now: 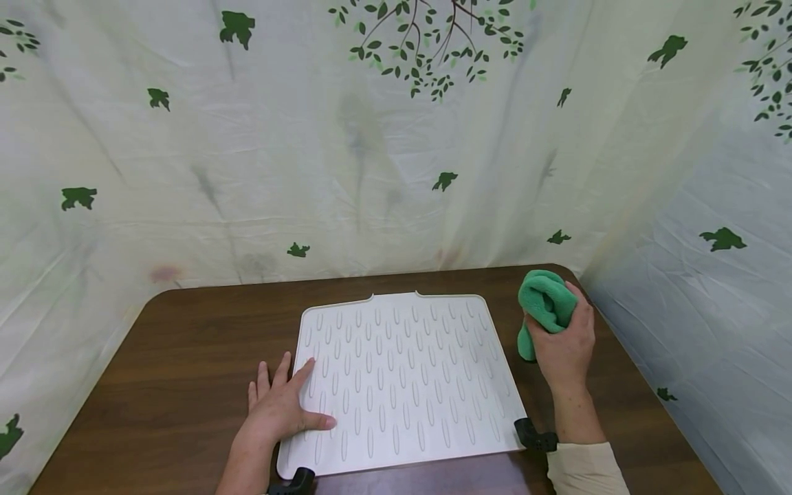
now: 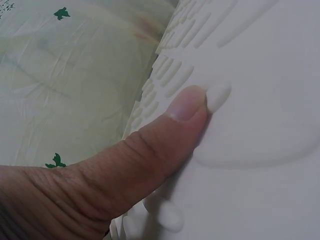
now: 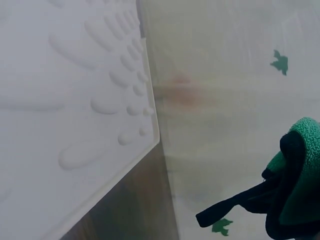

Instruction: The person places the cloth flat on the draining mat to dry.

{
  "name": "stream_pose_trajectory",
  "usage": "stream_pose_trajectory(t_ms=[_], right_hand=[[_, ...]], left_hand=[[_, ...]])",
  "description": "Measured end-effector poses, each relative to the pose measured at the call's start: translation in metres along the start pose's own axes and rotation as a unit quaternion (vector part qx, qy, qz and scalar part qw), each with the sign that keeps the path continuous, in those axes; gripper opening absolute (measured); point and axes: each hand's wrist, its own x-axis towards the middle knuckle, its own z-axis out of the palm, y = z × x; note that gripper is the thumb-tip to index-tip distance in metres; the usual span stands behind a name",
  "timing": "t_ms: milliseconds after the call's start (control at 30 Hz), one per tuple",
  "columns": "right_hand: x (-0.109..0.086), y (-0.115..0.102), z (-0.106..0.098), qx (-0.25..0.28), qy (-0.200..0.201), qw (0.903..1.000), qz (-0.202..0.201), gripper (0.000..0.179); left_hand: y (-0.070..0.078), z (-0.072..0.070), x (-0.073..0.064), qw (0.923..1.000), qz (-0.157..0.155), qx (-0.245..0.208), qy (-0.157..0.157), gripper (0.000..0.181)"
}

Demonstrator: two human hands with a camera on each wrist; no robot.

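A white ridged mat point(image 1: 402, 378) with raised oval bumps lies flat on the brown table. On its left edge rests my left hand point(image 1: 281, 405), fingers spread and straight, the thumb lying over the bumps. The left wrist view shows that thumb point(image 2: 165, 130) pressed against the white surface. Beyond the mat's right edge, my right hand point(image 1: 566, 344) grips a bunched green cloth point(image 1: 547, 302). In the right wrist view the cloth point(image 3: 307, 165) has a dark edging and a dark strap-like end sticking out; the hand itself is hidden there.
The dark wood table point(image 1: 204, 344) has rounded far corners. A pale curtain point(image 1: 278, 151) with green leaf prints hangs behind it and along the right side. Black wrist cameras point(image 1: 533, 434) sit close over the mat's near corners.
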Motion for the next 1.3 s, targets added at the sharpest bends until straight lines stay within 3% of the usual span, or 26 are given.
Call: stream_pose_trajectory(t_ms=[1300], right_hand=[[-0.0035,-0.0044,0.0044,0.0,-0.016,0.9999,0.001,0.078]], left_hand=[[-0.0023,0.0017,-0.001,0.9999,0.0,-0.011,0.004,0.131]])
